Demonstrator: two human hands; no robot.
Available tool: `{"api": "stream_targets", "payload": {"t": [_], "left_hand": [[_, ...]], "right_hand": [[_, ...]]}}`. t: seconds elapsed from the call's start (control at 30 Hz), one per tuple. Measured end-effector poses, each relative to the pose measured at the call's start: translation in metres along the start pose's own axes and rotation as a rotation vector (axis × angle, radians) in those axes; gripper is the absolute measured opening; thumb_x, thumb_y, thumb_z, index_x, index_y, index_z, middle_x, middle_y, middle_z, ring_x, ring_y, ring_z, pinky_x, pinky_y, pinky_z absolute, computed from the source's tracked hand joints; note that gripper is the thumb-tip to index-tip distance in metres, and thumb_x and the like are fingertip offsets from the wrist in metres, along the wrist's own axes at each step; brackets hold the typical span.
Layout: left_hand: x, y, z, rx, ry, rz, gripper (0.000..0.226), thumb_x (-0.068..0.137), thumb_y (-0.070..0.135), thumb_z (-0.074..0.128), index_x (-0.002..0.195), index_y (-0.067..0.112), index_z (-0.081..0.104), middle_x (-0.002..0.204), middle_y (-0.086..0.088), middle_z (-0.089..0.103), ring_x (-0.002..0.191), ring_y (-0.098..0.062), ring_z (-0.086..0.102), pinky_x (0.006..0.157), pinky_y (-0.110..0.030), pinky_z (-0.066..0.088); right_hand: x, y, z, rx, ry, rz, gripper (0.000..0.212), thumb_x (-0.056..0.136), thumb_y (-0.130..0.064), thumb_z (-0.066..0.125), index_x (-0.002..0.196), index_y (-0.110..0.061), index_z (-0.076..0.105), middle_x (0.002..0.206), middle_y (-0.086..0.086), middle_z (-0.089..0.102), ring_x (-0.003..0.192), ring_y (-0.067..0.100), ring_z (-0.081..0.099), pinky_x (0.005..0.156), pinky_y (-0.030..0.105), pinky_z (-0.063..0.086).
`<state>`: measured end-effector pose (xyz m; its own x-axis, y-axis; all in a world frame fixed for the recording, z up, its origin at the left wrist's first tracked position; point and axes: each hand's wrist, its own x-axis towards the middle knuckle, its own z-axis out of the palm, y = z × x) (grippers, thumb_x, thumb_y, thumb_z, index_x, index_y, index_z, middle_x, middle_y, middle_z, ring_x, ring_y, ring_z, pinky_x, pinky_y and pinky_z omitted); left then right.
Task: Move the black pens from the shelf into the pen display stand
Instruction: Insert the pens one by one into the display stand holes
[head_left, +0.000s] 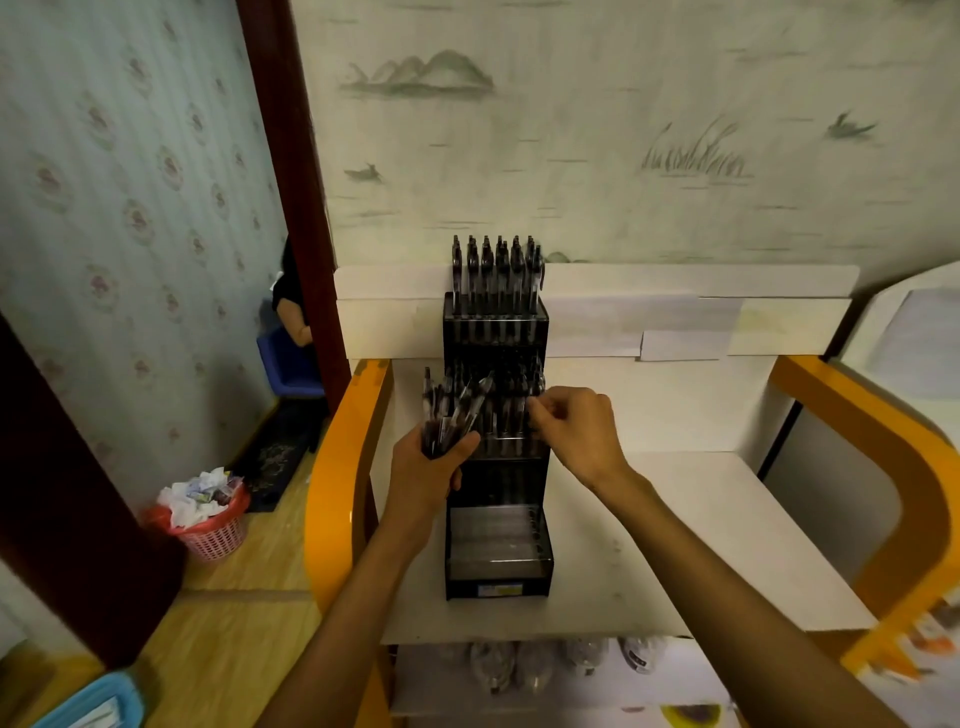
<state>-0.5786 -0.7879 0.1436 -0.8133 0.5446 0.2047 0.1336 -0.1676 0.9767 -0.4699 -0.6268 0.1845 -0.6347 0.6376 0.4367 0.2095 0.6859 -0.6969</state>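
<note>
Gripping pens (451, 415), stand (497, 545) (middle tier hidden)

No legible text anywhere. At 6 o'clock on the front base of the pen display stand (497, 467), a small blue-and-yellow label (500, 591), print too blurred to read. At 5 o'clock under the table (727, 545), packets (566, 660) with dark markings, too small to make out. At 4 o'clock by the frame edge, coloured printed sheets (930, 644), nothing decipherable. On the wall, painted scenery only, no writing.
</note>
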Motion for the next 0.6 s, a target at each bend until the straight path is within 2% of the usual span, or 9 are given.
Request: {"api": "stream_targets", "payload": {"t": [0.1, 0.2, 0.3, 0.4, 0.5, 0.6], "left_hand": [[-0.004, -0.005, 0.001, -0.007, -0.007, -0.007, 0.017, 0.084, 0.018, 0.078, 0.098, 0.017, 0.068, 0.064, 0.006, 0.067, 0.049, -0.005, 0.054, 0.046, -0.015, 0.043], [-0.008, -0.012, 0.002, -0.015, -0.034, 0.002, 0.023, 0.081, 0.017, 0.081, 0.100, 0.015, 0.069, 0.068, 0.005, 0.068, 0.054, -0.003, 0.058, 0.050, -0.015, 0.046], [-0.011, -0.018, 0.001, 0.020, -0.058, 0.019, 0.029, 0.079, 0.018, 0.083, 0.105, 0.016, 0.070, 0.078, 0.001, 0.072, 0.061, -0.006, 0.062, 0.054, -0.018, 0.049], [-0.012, -0.020, -0.001, 0.072, -0.044, 0.027, 0.025, 0.083, 0.021, 0.079, 0.105, 0.013, 0.069, 0.082, -0.002, 0.071, 0.063, -0.007, 0.062, 0.055, -0.017, 0.048], [-0.013, -0.019, -0.006, 0.129, -0.029, 0.077, 0.012, 0.092, 0.024, 0.069, 0.093, 0.013, 0.065, 0.071, 0.008, 0.066, 0.063, -0.005, 0.060, 0.056, -0.013, 0.046], [-0.018, -0.018, -0.012, 0.226, 0.056, 0.191, 0.014, 0.095, 0.031, 0.061, 0.088, 0.018, 0.063, 0.065, 0.012, 0.062, 0.061, -0.002, 0.058, 0.060, -0.012, 0.044]], "right_hand": [[-0.007, -0.014, 0.007, 0.362, -0.123, 0.098, 0.020, 0.093, -0.031, 0.067, 0.086, -0.014, 0.075, 0.073, 0.000, 0.075, 0.064, 0.015, 0.072, 0.065, 0.024, 0.060], [-0.011, -0.021, 0.013, 0.541, -0.156, 0.195, 0.024, 0.088, -0.034, 0.072, 0.089, -0.010, 0.075, 0.076, 0.004, 0.076, 0.066, 0.022, 0.074, 0.063, 0.027, 0.061], [-0.014, -0.024, 0.019, 0.623, -0.144, 0.258, 0.026, 0.087, -0.033, 0.074, 0.086, -0.008, 0.075, 0.075, 0.007, 0.076, 0.067, 0.025, 0.074, 0.062, 0.029, 0.061], [-0.014, -0.025, 0.021, 0.688, -0.164, 0.313, 0.021, 0.090, -0.026, 0.072, 0.088, -0.005, 0.075, 0.076, 0.010, 0.076, 0.071, 0.025, 0.075, 0.063, 0.027, 0.061], [-0.012, -0.023, 0.019, 0.744, -0.158, 0.342, 0.016, 0.095, -0.016, 0.064, 0.092, -0.002, 0.072, 0.079, 0.013, 0.076, 0.073, 0.026, 0.075, 0.063, 0.024, 0.060], [-0.011, -0.019, 0.017, 0.704, -0.126, 0.325, 0.018, 0.098, -0.014, 0.058, 0.097, -0.001, 0.071, 0.084, 0.013, 0.076, 0.075, 0.025, 0.075, 0.063, 0.024, 0.059]]}}
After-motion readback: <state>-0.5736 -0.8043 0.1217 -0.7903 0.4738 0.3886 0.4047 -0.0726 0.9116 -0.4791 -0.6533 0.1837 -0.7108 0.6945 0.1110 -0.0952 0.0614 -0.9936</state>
